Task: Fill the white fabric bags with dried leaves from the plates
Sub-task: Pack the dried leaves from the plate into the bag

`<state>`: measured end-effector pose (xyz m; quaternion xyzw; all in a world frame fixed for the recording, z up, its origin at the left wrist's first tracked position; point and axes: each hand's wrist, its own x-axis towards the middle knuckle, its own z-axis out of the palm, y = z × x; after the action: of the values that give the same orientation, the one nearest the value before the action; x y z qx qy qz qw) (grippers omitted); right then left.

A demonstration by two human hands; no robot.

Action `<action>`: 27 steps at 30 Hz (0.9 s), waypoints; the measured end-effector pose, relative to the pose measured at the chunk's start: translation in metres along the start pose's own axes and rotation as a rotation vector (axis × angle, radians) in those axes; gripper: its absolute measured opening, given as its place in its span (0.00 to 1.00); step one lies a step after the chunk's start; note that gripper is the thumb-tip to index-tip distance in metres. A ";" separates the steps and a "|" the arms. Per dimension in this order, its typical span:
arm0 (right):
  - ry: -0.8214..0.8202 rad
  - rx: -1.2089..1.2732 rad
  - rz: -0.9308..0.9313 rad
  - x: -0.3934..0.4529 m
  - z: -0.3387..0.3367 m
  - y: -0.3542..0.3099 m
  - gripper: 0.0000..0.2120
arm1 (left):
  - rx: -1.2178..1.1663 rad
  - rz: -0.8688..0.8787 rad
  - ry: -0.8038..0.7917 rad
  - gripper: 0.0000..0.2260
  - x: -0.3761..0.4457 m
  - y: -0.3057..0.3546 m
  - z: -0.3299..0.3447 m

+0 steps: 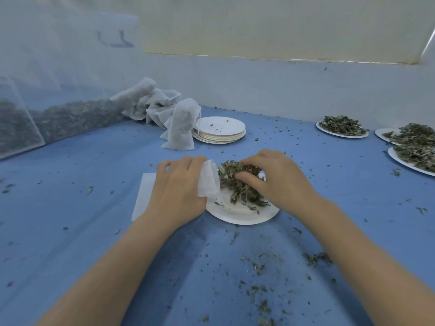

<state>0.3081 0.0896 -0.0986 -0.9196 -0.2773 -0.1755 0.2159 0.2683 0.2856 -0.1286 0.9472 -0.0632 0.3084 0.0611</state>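
A white paper plate [237, 214] lies in the middle of the blue table with a heap of dried leaves [237, 182] on it. My left hand [179, 184] holds the mouth of a flat white fabric bag [208, 178] at the plate's left edge; the bag's body [143, 194] stretches left under my hand. My right hand [277, 177] has its fingers curled over the leaf heap, gripping it. Several filled white bags [181, 127] stand and lie at the back left.
A stack of empty white plates [220, 130] sits behind the work plate. Three plates heaped with dried leaves [341, 125] stand at the right. A clear plastic bin [58, 90] with leaves stands at the left. Leaf crumbs litter the blue cloth.
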 end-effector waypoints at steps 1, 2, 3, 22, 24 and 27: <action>0.022 0.029 0.008 0.000 0.000 0.000 0.17 | -0.002 -0.007 -0.005 0.20 0.000 0.000 0.000; 0.033 0.052 0.003 0.000 0.000 -0.001 0.17 | -0.008 -0.013 -0.008 0.21 0.000 0.000 0.000; 0.038 0.067 -0.010 0.000 0.001 -0.003 0.16 | -0.018 -0.015 -0.006 0.21 0.000 0.001 0.001; -0.116 0.697 0.147 -0.001 -0.003 -0.028 0.20 | -0.071 0.012 0.043 0.21 0.002 0.015 0.003; -0.109 0.808 0.175 -0.001 -0.003 -0.030 0.17 | -0.093 -0.020 0.040 0.21 0.002 0.015 0.003; -0.050 0.772 0.198 -0.003 0.001 -0.034 0.12 | -0.141 -0.035 0.066 0.22 0.001 0.018 0.000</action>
<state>0.2863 0.1141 -0.0906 -0.7972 -0.2379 -0.0145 0.5547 0.2668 0.2673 -0.1267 0.9308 -0.0660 0.3332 0.1351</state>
